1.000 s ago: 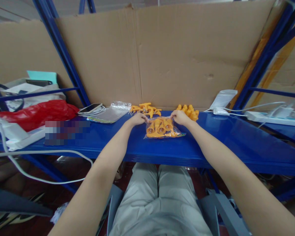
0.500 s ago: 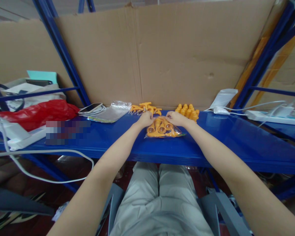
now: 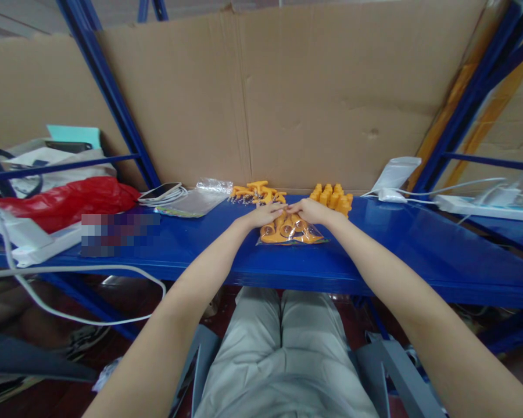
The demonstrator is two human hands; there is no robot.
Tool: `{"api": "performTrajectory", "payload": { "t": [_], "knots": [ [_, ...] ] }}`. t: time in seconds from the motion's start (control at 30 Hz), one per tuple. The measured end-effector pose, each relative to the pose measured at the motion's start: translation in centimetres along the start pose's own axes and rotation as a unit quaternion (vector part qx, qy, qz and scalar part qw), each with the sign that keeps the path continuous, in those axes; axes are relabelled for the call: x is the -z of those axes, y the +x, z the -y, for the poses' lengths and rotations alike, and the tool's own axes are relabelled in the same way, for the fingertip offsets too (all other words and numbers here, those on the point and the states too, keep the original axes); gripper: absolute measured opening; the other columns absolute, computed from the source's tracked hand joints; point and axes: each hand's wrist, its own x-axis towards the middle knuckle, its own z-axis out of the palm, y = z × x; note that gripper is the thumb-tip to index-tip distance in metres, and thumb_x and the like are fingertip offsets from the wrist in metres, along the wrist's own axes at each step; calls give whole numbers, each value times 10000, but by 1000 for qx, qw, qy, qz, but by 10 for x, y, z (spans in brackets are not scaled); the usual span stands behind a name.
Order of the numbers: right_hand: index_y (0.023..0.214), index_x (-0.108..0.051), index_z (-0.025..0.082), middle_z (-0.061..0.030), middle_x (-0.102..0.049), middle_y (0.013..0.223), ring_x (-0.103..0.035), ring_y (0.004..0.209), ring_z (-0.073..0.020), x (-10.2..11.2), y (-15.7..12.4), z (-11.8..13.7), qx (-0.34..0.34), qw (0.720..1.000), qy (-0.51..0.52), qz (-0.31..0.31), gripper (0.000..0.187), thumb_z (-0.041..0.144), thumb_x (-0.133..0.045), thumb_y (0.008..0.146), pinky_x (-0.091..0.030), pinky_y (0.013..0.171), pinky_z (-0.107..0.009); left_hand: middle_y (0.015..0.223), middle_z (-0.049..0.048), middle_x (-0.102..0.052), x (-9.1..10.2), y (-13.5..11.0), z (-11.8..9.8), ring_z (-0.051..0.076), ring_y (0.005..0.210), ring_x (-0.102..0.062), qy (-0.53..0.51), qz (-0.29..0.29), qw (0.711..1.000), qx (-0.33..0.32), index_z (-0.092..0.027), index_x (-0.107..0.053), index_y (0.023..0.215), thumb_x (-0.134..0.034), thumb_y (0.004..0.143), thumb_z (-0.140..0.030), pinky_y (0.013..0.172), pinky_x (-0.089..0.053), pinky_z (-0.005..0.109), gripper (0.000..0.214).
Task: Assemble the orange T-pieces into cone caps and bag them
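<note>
A clear plastic bag of orange plastic parts [image 3: 290, 230] lies on the blue shelf [image 3: 375, 244] in front of me. My left hand [image 3: 264, 213] lies over the bag's far left edge with its fingers stretched out flat. My right hand [image 3: 308, 210] rests on the far right edge, fingers curled on the bag's top. The fingertips of both hands meet above the bag's middle. Behind my hands lie loose orange T-shaped parts [image 3: 257, 191] and a cluster of upright orange parts [image 3: 333, 197].
Empty clear bags [image 3: 194, 202] and a phone [image 3: 160, 191] with a cable lie to the left, beside a red bag [image 3: 65, 200]. A white pouch [image 3: 394, 173] and a power strip [image 3: 483, 208] sit on the right. Cardboard [image 3: 322, 104] backs the shelf.
Both hands have slid inward along the bag's far edge, from its outer corners to meeting at the middle. The left hand has flattened out. The bag has stayed in place.
</note>
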Motion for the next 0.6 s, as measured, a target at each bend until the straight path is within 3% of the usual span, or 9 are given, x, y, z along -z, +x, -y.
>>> {"api": "performTrajectory", "payload": {
  "t": [0.27, 0.47, 0.6],
  "knots": [
    [1040, -806, 253, -3, -746, 1135, -688, 1132, -198, 3, 0, 8, -19, 999, -46, -6, 511, -30, -480, 767, -498, 1025, -268, 1399, 32, -633, 6, -5, -12, 205, 1365, -518, -37, 76, 996, -8, -248, -735, 1142, -625, 881, -390, 1145, -347, 267, 317],
    [1035, -807, 227, -30, -756, 1100, -703, 1105, -214, 2, 1, 9, -36, 998, -45, -26, 494, -39, -496, 757, -503, 1040, -299, 1481, 54, -559, 16, -11, -15, 193, 1390, -487, -71, 156, 985, 8, -233, -662, 1275, -590, 890, -432, 1112, -378, 240, 439],
    [1043, -806, 213, -31, -759, 1100, -714, 1075, -203, 4, 0, 10, -46, 998, -32, -26, 490, -33, -495, 755, -509, 1024, -281, 1596, 65, -401, 16, -14, -14, 213, 1457, -401, -93, 176, 979, 42, -251, -546, 1418, -559, 884, -559, 1093, -412, 258, 616]
  ]
}}
